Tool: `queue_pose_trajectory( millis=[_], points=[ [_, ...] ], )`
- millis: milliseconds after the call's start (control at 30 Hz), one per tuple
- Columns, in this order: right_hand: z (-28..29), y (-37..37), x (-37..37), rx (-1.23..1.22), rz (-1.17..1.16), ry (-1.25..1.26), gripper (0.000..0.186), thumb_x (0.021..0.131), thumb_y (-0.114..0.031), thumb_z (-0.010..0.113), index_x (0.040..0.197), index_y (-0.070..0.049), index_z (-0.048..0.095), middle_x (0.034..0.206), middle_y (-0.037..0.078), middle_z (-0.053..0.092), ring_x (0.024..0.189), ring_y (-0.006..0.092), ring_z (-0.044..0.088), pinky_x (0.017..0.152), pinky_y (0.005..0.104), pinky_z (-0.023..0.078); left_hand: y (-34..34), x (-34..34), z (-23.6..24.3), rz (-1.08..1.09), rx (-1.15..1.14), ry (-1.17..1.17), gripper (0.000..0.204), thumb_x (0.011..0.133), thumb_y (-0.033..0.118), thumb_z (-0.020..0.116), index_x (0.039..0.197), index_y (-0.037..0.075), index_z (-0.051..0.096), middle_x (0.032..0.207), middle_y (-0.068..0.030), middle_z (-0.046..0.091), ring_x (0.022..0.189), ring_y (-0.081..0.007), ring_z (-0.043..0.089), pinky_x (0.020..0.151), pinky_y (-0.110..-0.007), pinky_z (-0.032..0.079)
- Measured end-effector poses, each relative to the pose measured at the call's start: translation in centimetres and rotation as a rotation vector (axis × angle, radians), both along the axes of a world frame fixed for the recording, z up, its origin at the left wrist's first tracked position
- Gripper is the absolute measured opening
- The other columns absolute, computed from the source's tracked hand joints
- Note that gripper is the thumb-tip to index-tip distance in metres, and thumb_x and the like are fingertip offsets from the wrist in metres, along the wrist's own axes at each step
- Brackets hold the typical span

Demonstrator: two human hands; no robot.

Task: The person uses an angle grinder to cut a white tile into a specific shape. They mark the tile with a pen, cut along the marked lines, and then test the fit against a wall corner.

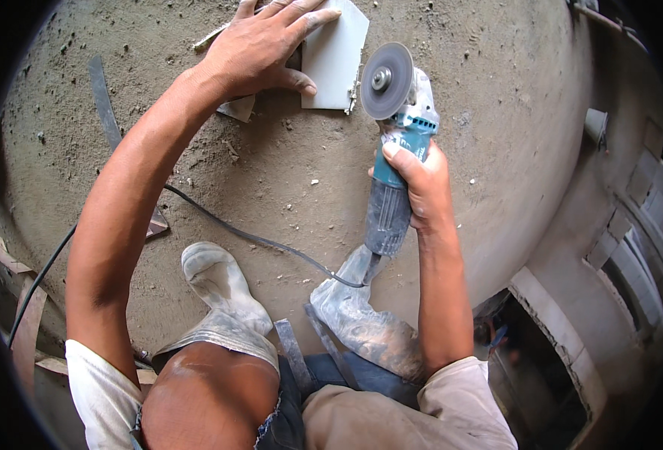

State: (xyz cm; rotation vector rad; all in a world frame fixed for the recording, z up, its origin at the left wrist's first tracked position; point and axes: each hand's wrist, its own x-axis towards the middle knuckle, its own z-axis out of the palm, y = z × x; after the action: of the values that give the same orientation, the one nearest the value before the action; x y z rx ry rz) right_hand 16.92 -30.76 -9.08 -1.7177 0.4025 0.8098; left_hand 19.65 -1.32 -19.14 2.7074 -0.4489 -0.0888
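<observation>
My left hand (275, 52) lies spread over a white tile (335, 75) at the top, with thumb and fingertips on it. A broken piece (237, 110) lies below that hand. My right hand (417, 176) is closed round the body of a teal and dark angle grinder (387, 195), held right of the tile with its grey disc (395, 79) upward. The grinder's black cord (271, 244) trails across to the left.
Dusty concrete floor (496, 127) holds grit, a grey strip (102, 97) and scraps (27, 315) at the left. My dusty boots (226, 292) are below. At right are a pale container (595, 124), a dark opening (526, 375) and concrete ledges.
</observation>
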Motion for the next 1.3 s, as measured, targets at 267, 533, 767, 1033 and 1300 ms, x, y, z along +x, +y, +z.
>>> queue_pose_trajectory(
  millis=[267, 533, 767, 1033, 1300],
  points=[
    [-0.6, 0.3, 0.0, 0.001, -0.015, 0.004, 0.046, 0.084, -0.024, 0.077, 0.114, 0.003, 0.056, 0.089, 0.008, 0.065, 0.071, 0.0182, 0.070, 0.068, 0.0321, 0.061, -0.3, 0.0, 0.3, 0.003, -0.032, 0.006, 0.112, 0.063, 0.056, 0.088, 0.152, 0.009, 0.039, 0.160, -0.0166, 0.038, 0.155, -0.0337, 0.023, 0.126, -0.059, 0.010],
    [-1.4, -0.1, 0.3, 0.003, 0.005, -0.015, 0.048, 0.084, -0.025, 0.080, 0.116, 0.002, 0.057, 0.091, 0.007, 0.065, 0.074, 0.0154, 0.068, 0.069, 0.0300, 0.059, -0.5, 0.0, 1.0, 0.005, -0.041, 0.016, 0.113, 0.064, 0.055, 0.088, 0.153, 0.008, 0.037, 0.161, -0.0174, 0.036, 0.155, -0.0334, 0.022, 0.126, -0.058, 0.009],
    [-1.2, 0.4, 0.4, -0.012, 0.018, 0.013, 0.045, 0.084, -0.024, 0.082, 0.116, 0.000, 0.061, 0.094, 0.003, 0.065, 0.079, 0.0097, 0.063, 0.073, 0.0258, 0.054, -0.2, -0.2, 0.5, 0.015, -0.031, 0.011, 0.113, 0.065, 0.055, 0.088, 0.153, 0.007, 0.037, 0.161, -0.0177, 0.035, 0.155, -0.0331, 0.021, 0.127, -0.058, 0.007],
    [-1.3, 0.1, 0.0, -0.005, 0.013, 0.037, 0.046, 0.084, -0.024, 0.083, 0.117, 0.000, 0.061, 0.095, 0.002, 0.066, 0.080, 0.0093, 0.063, 0.074, 0.0255, 0.054, -0.4, 0.1, 1.7, 0.016, -0.044, 0.093, 0.112, 0.065, 0.053, 0.089, 0.153, 0.006, 0.038, 0.162, -0.0179, 0.035, 0.156, -0.0325, 0.020, 0.127, -0.057, 0.006],
    [-1.3, -0.2, -0.6, -0.024, 0.015, 0.037, 0.046, 0.084, -0.024, 0.083, 0.117, -0.001, 0.060, 0.096, 0.002, 0.066, 0.081, 0.0097, 0.063, 0.075, 0.0259, 0.054, -0.6, -0.1, 2.8, 0.016, -0.050, 0.120, 0.113, 0.065, 0.052, 0.089, 0.153, 0.005, 0.037, 0.162, -0.0176, 0.034, 0.156, -0.0317, 0.019, 0.127, -0.057, 0.005]
  ],
)
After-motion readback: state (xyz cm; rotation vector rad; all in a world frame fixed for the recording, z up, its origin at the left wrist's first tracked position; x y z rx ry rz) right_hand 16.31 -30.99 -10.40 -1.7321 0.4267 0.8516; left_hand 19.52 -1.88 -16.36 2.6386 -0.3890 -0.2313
